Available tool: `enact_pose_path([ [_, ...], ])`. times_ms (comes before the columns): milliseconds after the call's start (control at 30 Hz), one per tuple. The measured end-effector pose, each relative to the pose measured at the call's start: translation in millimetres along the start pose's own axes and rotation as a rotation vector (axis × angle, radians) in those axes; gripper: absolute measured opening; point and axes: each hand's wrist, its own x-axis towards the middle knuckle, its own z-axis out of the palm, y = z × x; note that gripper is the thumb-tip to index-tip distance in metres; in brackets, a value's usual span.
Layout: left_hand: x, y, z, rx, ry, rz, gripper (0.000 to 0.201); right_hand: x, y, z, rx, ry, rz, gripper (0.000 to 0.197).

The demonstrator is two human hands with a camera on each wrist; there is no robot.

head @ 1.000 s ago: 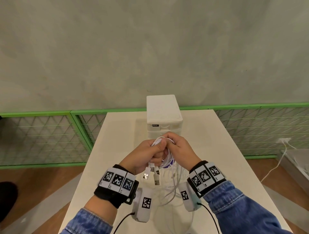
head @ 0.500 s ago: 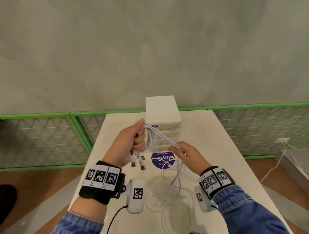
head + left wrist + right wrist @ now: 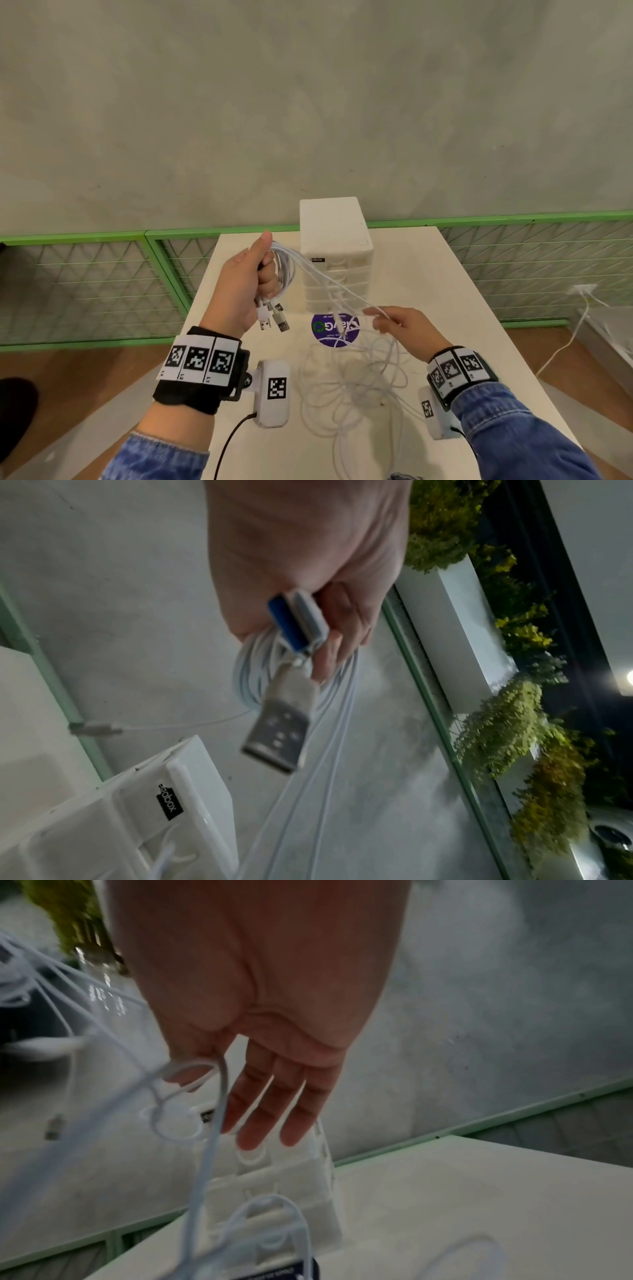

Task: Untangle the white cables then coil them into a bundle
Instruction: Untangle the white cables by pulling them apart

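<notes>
My left hand (image 3: 253, 274) is raised over the table's left side and grips a small coil of white cables (image 3: 286, 274), thumb up. Two USB plugs (image 3: 274, 320) dangle below its fist; the left wrist view shows one plug (image 3: 279, 734) close up under the curled fingers (image 3: 329, 647). Several strands run down to the right to my right hand (image 3: 383, 320), which pinches them between thumb and forefinger. In the right wrist view the other fingers (image 3: 267, 1110) are straight. The remaining cable lies in loose tangled loops (image 3: 352, 387) on the table between my wrists.
A white stack of small drawers (image 3: 335, 240) stands at the table's (image 3: 445, 291) far middle, just behind the stretched strands. A round purple sticker (image 3: 334, 330) lies in front of it. Green mesh fencing (image 3: 85, 236) runs behind the table, and another white cord (image 3: 579, 329) hangs at the right.
The hands were together on the cables a second ago. Now the left has lifted up and left with the coil, and the right has slid down and right along the strands.
</notes>
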Motion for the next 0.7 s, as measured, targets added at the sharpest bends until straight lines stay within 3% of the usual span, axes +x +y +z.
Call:
enact_pose_path([
  [167, 1.8, 2.3, -8.8, -0.008, 0.034, 0.044, 0.041, -2.6, 23.2, -6.7, 0.048, 0.071, 0.117, 0.022],
  [300, 5.1, 4.6, -12.9, -0.039, 0.095, 0.051, 0.042, -4.9, 42.6, -17.3, -0.135, 0.15, 0.222, 0.02],
  [500, 11.2, 17.7, -27.4, -0.169, 0.139, 0.125, 0.043, -23.4, 85.1, -35.9, -0.438, 0.205, 0.57, 0.021],
  [600, 10.0, 15.3, -20.3, -0.028, 0.125, 0.118, 0.042, -24.1, 77.4, -31.2, -0.4, 0.144, 0.526, 0.026],
  [700, 5.9, 3.4, -4.1, 0.055, 0.081, 0.094, 0.042, -16.3, 45.3, -28.0, -0.183, 0.011, 0.38, 0.066],
])
